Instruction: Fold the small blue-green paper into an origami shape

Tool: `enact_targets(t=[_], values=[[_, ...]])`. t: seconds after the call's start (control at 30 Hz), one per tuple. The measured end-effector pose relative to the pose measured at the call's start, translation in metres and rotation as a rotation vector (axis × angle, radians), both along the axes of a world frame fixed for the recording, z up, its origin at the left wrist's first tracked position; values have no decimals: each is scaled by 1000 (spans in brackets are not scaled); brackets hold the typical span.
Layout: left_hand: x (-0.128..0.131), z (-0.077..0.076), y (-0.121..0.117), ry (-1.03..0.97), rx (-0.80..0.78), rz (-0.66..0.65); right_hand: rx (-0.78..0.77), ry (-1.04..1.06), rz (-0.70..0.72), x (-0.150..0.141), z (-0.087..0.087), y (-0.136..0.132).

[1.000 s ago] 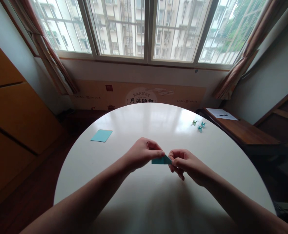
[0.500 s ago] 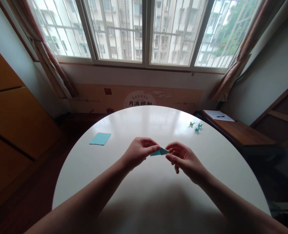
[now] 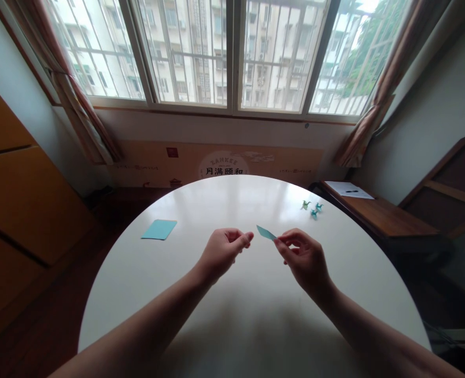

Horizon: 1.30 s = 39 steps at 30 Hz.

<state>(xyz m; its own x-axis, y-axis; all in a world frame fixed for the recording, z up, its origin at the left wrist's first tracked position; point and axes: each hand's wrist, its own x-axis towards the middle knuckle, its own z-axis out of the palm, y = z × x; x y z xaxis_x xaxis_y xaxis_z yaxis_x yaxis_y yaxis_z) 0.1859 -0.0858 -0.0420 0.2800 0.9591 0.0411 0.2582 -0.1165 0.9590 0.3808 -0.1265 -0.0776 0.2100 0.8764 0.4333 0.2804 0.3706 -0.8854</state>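
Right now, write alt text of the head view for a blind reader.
A person's right hand pinches a small folded teal paper over a round white table; the left hand is close but not touching it. A light-blue paper square lies at left and three tiny folded birds at right; a barred window stands beyond.

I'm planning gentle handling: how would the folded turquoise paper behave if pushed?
The folded paper is probably light, pinched at one end by the right hand. It seems fairly stiff, jutting out without drooping. Being thin, it might crease.
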Motion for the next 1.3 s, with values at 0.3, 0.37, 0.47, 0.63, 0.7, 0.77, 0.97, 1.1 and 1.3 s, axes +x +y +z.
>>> enact_targets(t=[0.3,0.37,0.47,0.63,0.7,0.77,0.97,1.1,1.3], values=[[9,0,-10,-127,-145,-136,219,-282,45,-11,-2,-6],[8,0,-9,-126,-142,-129,213,-319,72,-12,-2,-7],[6,-4,-5,-90,-76,-134,166,-333,122,-12,-3,-7],[1,-10,3,-15,-8,-199,-66,-43,179,-8,-3,-1],[0,-11,4,1,-9,-245,-155,75,258,-5,-2,1],[0,-11,3,6,-18,-284,-228,152,340,-4,-2,2],[1,-9,2,-8,-57,-294,-382,239,417,-7,3,0],[0,-6,4,-38,-76,-214,-415,354,370,-8,4,0],[3,-4,0,-35,-117,-223,-431,476,301,-7,3,-1]])
